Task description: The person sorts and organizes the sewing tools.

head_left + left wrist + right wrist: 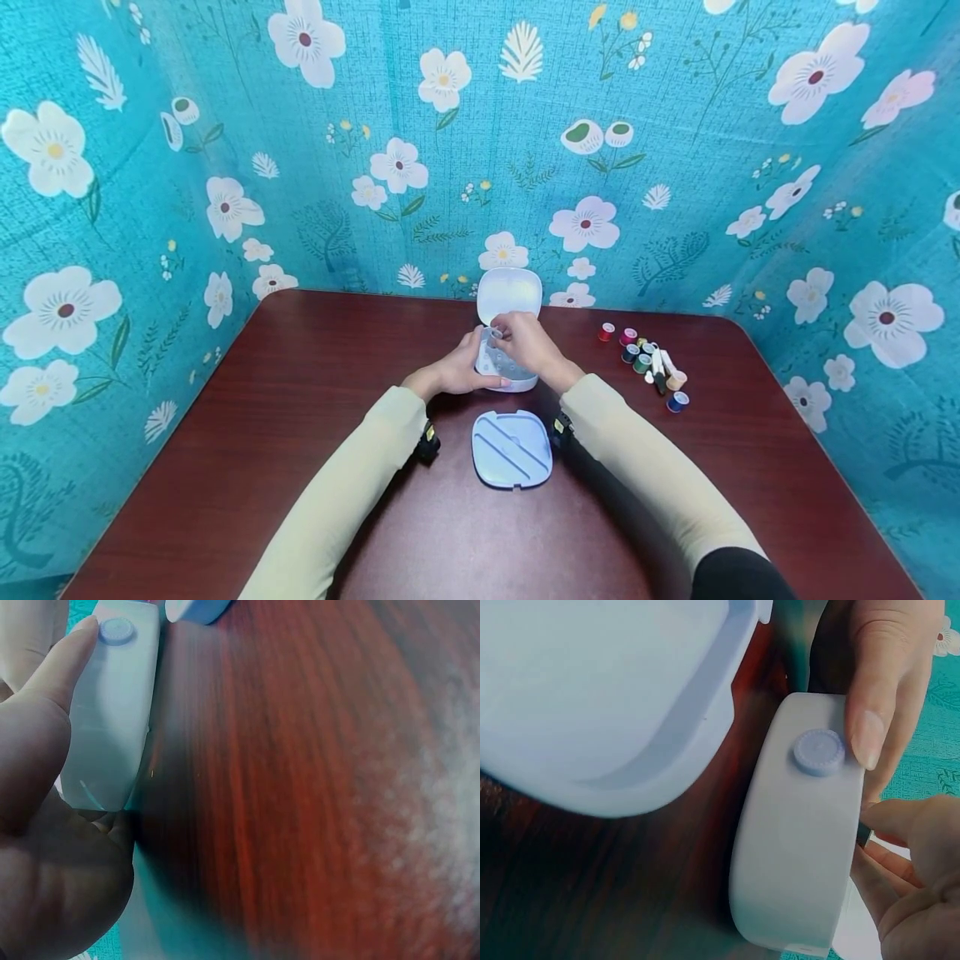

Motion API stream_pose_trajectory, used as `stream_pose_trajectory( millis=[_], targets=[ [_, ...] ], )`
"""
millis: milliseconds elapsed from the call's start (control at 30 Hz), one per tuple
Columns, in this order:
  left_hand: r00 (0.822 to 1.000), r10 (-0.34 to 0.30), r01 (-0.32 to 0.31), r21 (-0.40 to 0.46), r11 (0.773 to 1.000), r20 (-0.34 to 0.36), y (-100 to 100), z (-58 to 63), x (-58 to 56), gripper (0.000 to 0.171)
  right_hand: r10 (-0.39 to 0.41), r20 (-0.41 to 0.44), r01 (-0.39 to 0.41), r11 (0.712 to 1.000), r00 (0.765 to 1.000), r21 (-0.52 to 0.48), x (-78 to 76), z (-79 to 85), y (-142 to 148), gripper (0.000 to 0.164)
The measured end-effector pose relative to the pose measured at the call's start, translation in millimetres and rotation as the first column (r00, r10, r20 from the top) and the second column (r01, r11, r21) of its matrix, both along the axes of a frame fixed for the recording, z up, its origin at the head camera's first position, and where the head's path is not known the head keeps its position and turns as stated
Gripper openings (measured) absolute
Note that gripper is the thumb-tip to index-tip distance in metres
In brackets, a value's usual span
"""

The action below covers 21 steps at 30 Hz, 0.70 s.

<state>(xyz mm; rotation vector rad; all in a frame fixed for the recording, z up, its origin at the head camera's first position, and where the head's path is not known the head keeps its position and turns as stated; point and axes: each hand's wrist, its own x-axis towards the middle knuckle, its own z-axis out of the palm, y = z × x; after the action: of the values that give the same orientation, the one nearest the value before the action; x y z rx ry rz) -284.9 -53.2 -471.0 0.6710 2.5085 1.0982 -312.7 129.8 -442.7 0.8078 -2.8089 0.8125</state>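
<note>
A white sewing box (517, 387) stands at the back middle of the table, its lid (510, 287) raised behind it. Small pegs show on its inside floor. My left hand (459, 367) grips the box's left side, the thumb lying along the front wall near a round lavender button (819, 751). Over the box's back left, my right hand (528, 340) pinches a small dark piece (864, 834), perhaps a thread spool. Fingers hide most of that piece, so its kind is unclear.
A lavender tray (512, 450) with diagonal ridges lies in front of the box. To the right are several thread spools (642, 363), with white and dark small items (660, 367) among them. A flowered blue curtain (450, 167) hangs behind the table (337, 350).
</note>
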Motion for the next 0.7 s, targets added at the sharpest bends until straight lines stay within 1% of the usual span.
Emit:
stream_pose_trajectory(
  millis=[267, 400, 700],
  targets=[
    [1.000, -0.004, 0.004, 0.014, 1.000, 0.001, 0.0, 2.4, 2.3, 0.121, -0.007, 0.002, 0.007, 0.999, 1.000, 0.042, -0.9, -3.2, -2.3, 0.016],
    [1.000, 0.000, 0.000, 0.010, 1.000, 0.007, 0.0, 3.5, 4.1, 0.121, -0.005, -0.003, 0.006, 0.999, 1.000, 0.046, -1.5, -5.9, -3.1, 0.017],
    [1.000, 0.001, -0.001, 0.021, 1.000, -0.007, 0.1, 2.1, 2.8, 0.120, 0.019, -0.037, -0.018, 0.999, 0.999, 0.044, -1.8, -6.7, -6.1, 0.015]
  ],
)
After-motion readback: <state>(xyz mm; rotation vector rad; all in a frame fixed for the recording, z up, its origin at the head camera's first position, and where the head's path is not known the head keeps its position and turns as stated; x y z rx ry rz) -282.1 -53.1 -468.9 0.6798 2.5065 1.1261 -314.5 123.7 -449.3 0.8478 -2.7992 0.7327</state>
